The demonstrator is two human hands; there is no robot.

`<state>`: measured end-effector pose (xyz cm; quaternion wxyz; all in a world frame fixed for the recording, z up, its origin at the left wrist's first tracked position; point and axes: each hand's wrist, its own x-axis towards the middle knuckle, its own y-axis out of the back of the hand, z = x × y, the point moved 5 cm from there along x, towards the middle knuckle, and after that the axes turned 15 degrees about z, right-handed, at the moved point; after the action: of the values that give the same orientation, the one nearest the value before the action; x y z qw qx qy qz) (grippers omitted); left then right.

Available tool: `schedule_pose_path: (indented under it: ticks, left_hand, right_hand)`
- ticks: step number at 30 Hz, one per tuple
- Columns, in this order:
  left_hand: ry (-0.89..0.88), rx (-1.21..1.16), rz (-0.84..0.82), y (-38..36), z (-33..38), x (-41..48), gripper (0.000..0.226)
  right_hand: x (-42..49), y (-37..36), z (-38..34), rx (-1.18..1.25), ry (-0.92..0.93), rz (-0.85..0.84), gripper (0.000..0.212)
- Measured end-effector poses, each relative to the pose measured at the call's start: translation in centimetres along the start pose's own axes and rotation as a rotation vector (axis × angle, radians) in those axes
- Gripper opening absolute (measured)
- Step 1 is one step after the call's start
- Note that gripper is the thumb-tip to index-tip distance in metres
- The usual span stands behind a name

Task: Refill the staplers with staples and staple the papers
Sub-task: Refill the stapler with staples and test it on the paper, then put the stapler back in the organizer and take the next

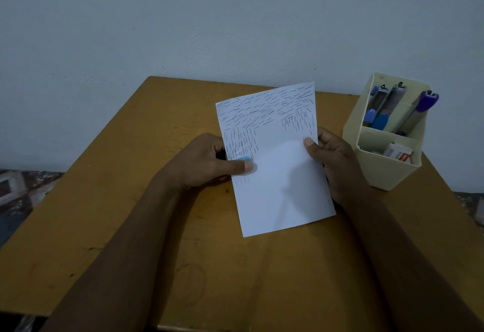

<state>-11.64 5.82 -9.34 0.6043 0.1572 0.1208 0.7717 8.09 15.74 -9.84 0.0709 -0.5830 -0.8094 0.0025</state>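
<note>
Squarely between both grips:
- paper [277, 174] is held above the worktop [131, 187]; its long axis runs away from the person, and its far end, thick with staples, points at the wall, leaning slightly left
- left grip [207, 160] pinches the paper's left edge, thumb flat on top; a blue stapler [245, 159] shows only as a tip at the thumb's end
- right grip [332, 159] pinches the right edge, thumb on the sheet
- right of the right grip stands a cream bin [385, 172]; its far compartment holds blue staplers [379, 119] and a purple stapler [425, 102], all leaning; its near compartment holds staple boxes [398, 151]
</note>
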Motion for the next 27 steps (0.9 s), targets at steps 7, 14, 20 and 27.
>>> schedule_pose_path:
  ticks: [7, 14, 20, 27]
  left_hand:
    - [-0.037, -0.023, 0.003, 0.0, 0.1, 0.0, 0.022]
    - [0.004, 0.120, 0.029, -0.1, 0.4, 0.0, 0.029]
    - [-0.004, 0.268, 0.187, 1.3, -0.3, 0.5, 0.034]
    - [0.009, 0.357, 0.419, 3.8, -1.0, 1.0, 0.047]
  right_hand:
    - [-0.1, -0.1, 0.0, -0.011, 0.002, 0.000, 0.026]
    - [0.1, 0.2, 0.1, -0.081, 0.020, 0.056, 0.025]
    - [0.3, 0.7, 0.4, -0.208, 0.053, 0.191, 0.017]
    - [0.6, 0.2, 0.5, -0.671, 0.192, 0.282, 0.025]
